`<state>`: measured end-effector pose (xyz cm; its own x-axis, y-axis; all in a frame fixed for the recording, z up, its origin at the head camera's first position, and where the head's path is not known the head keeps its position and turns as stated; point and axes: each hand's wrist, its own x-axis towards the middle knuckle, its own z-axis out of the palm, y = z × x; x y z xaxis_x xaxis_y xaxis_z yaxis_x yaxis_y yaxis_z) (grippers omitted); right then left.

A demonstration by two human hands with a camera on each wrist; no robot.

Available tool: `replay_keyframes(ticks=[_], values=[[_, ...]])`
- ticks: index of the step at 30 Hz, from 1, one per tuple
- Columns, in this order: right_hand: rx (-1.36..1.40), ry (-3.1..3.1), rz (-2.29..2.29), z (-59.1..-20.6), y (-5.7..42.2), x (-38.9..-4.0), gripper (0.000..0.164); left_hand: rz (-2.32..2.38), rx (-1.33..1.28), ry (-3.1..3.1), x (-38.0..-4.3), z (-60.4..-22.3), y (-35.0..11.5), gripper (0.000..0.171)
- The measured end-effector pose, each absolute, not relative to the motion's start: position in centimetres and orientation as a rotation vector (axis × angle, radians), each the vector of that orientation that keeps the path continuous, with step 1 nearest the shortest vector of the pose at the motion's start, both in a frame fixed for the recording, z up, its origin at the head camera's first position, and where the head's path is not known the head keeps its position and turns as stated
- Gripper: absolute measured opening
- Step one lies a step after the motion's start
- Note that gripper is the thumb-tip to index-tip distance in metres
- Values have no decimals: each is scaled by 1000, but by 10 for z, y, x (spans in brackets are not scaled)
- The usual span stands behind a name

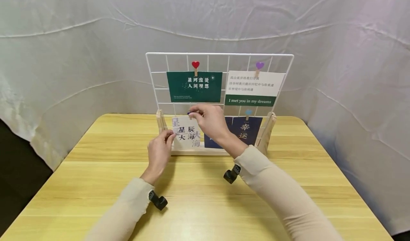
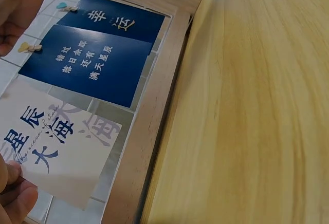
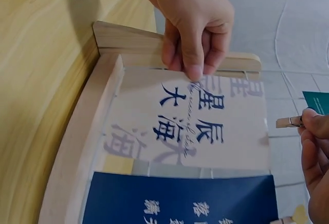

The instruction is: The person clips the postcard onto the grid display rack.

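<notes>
My left hand (image 1: 159, 150) pinches the left edge of a white card (image 3: 141, 98) printed with dark and lilac characters, holding it against the lower left of a white wire grid (image 1: 219, 54). Between thumb and fingers, my right hand (image 1: 213, 123) pinches a small wooden clothespin (image 3: 287, 123). A bit of dark blue shows at its end in the head view. In the right wrist view, the clothespin's tip points at the card's top edge, with a small gap between them. Right of the white card hangs a navy card (image 2: 92, 62), partly hidden behind my right hand in the head view.
Above hang a green card (image 1: 194, 95) under a red heart clothespin (image 1: 195, 65) and a white-and-green card (image 1: 251, 100) under a purple heart clothespin (image 1: 259, 66). Another navy card (image 1: 254, 125) hangs lower right. The grid stands in a wooden base (image 2: 154, 126) on a wooden table (image 1: 198, 198).
</notes>
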<state>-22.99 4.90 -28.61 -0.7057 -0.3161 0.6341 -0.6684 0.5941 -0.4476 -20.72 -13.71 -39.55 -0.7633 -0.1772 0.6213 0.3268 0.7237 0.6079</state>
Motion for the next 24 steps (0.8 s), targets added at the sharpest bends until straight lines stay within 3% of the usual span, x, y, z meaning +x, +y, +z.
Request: replay_keyframes(ticks=[24], values=[[749,-2162,680,-300,27,-237,7,-868,-53,-2228,-206,-394,-131,14]])
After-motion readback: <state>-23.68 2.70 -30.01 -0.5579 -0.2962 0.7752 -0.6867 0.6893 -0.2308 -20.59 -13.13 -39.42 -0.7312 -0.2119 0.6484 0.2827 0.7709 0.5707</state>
